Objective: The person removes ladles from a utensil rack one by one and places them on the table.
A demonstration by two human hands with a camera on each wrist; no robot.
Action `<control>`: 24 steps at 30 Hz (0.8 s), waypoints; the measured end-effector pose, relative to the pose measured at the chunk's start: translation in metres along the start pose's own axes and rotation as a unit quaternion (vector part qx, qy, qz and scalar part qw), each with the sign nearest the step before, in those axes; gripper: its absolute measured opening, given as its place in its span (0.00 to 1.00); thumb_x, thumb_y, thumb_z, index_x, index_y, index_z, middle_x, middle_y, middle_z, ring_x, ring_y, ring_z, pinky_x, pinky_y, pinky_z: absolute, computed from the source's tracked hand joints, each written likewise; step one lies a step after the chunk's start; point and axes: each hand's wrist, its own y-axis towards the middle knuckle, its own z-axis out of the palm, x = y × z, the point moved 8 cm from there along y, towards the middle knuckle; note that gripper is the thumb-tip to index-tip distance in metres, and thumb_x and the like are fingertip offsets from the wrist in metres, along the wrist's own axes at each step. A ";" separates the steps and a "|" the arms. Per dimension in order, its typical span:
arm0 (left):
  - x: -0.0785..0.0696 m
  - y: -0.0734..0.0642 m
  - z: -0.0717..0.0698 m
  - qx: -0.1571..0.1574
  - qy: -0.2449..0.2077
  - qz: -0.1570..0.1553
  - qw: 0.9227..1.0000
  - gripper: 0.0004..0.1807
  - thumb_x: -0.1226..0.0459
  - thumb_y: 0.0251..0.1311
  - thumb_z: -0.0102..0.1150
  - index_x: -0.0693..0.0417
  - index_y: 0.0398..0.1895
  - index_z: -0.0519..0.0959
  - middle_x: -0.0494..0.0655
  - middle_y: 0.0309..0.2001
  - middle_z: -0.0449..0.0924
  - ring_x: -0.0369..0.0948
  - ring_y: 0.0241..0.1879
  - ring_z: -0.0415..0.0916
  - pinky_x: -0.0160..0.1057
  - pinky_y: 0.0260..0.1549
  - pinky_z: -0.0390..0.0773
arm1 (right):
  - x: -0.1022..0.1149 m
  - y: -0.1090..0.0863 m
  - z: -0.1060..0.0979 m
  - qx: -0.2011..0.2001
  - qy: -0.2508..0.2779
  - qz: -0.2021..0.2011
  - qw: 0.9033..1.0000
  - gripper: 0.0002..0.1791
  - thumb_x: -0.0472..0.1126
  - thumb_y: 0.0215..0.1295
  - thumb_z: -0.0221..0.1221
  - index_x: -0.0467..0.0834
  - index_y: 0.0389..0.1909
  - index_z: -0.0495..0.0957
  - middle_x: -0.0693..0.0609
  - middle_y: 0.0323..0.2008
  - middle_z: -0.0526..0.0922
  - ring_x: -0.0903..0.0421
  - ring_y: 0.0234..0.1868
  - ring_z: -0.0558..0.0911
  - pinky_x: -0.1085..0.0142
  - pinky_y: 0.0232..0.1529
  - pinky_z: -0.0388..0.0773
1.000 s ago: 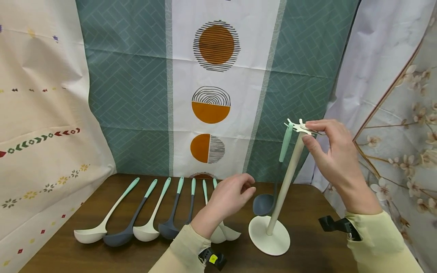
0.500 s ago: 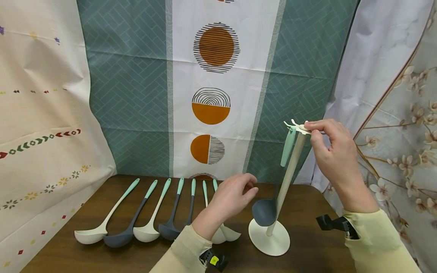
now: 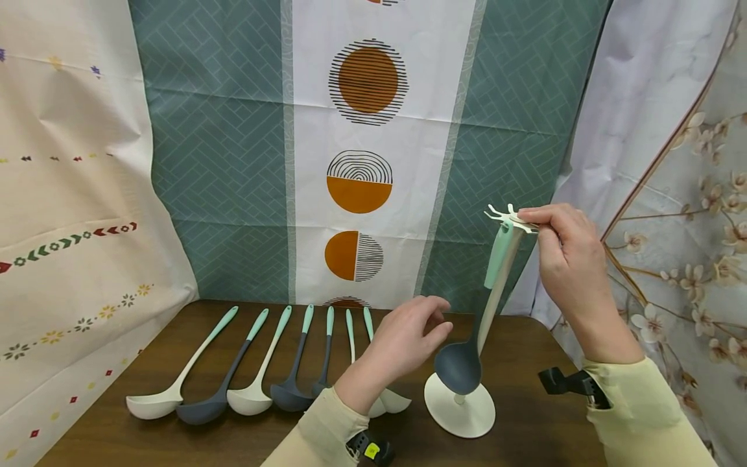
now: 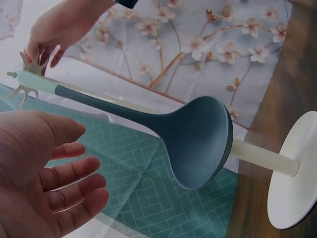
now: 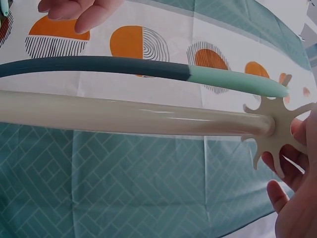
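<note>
A cream utensil stand point(image 3: 498, 292) with a round base stands right of centre in the head view. From a hook of its star-shaped top point(image 5: 277, 126) hangs a dark blue ladle point(image 3: 459, 366) with a mint handle, its bowl above the base. My right hand point(image 3: 574, 272) grips the edge of that hooked top, index finger above it; the thumb is partly hidden. Close to the ladle, but apart from it, my left hand point(image 3: 403, 337) hovers with loosely bent fingers and holds nothing. In the left wrist view its palm point(image 4: 44, 168) faces the ladle.
Several more ladles, white point(image 3: 154, 405) and dark blue point(image 3: 204, 410), lie in a row on the brown wooden table point(image 3: 543, 415), mint handles pointing away. My left forearm covers some of them. Patterned cloths point(image 3: 222, 130) hang behind and at both sides.
The hooked top has turned under my right hand. The hanging ladle has swung from the pole's far left side round to its front. My left hand has shifted slightly right.
</note>
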 end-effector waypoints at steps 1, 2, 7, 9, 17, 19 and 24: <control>-0.001 0.000 0.001 -0.001 -0.002 0.001 1.000 0.17 0.56 0.79 0.67 0.46 0.66 0.84 0.34 0.46 0.84 0.39 0.49 0.83 0.37 0.47 0.81 | 0.000 0.000 0.000 0.001 0.000 0.001 1.000 0.23 0.33 0.85 0.44 0.42 0.56 0.90 0.49 0.53 0.88 0.67 0.52 0.73 0.68 0.56 0.62; -0.002 0.000 0.001 -0.001 -0.004 0.003 1.000 0.17 0.56 0.79 0.67 0.46 0.66 0.84 0.33 0.46 0.84 0.39 0.49 0.83 0.37 0.47 0.81 | 0.000 0.000 0.000 0.000 0.000 0.001 1.000 0.23 0.33 0.85 0.44 0.42 0.56 0.90 0.49 0.53 0.88 0.67 0.52 0.73 0.68 0.55 0.62; -0.008 0.001 0.005 -0.001 -0.013 0.011 1.000 0.17 0.55 0.80 0.66 0.45 0.66 0.84 0.32 0.46 0.83 0.35 0.47 0.82 0.36 0.47 0.80 | 0.000 0.000 0.000 -0.003 -0.001 -0.005 1.000 0.23 0.30 0.85 0.43 0.40 0.56 0.89 0.47 0.53 0.88 0.68 0.51 0.72 0.68 0.53 0.62; -0.009 0.001 0.008 0.001 -0.017 0.012 1.000 0.17 0.55 0.80 0.66 0.44 0.67 0.83 0.31 0.46 0.83 0.35 0.47 0.82 0.35 0.47 0.80 | 0.000 -0.001 0.000 -0.004 -0.001 -0.006 1.000 0.23 0.30 0.85 0.43 0.40 0.56 0.89 0.47 0.53 0.88 0.68 0.51 0.72 0.68 0.53 0.62; -0.016 0.003 0.017 -0.002 -0.038 0.020 0.999 0.18 0.53 0.79 0.67 0.44 0.67 0.83 0.36 0.50 0.85 0.34 0.51 0.83 0.35 0.50 0.81 | 0.000 -0.002 0.000 -0.012 0.002 -0.001 1.000 0.22 0.31 0.86 0.44 0.40 0.56 0.89 0.47 0.56 0.88 0.70 0.54 0.74 0.69 0.56 0.64; -0.017 0.003 0.019 -0.002 -0.044 0.021 0.999 0.18 0.52 0.79 0.67 0.43 0.67 0.83 0.36 0.51 0.85 0.33 0.51 0.82 0.34 0.51 0.81 | -0.001 -0.002 0.001 -0.016 0.008 -0.004 1.000 0.22 0.30 0.85 0.44 0.39 0.55 0.89 0.46 0.56 0.88 0.71 0.55 0.74 0.69 0.57 0.64; -0.018 0.004 0.027 0.002 -0.064 0.017 0.998 0.19 0.52 0.79 0.67 0.43 0.68 0.82 0.35 0.52 0.85 0.31 0.52 0.82 0.35 0.51 0.81 | -0.002 -0.002 0.004 -0.029 0.026 -0.006 0.999 0.22 0.28 0.84 0.44 0.37 0.53 0.89 0.43 0.54 0.89 0.73 0.55 0.75 0.70 0.56 0.65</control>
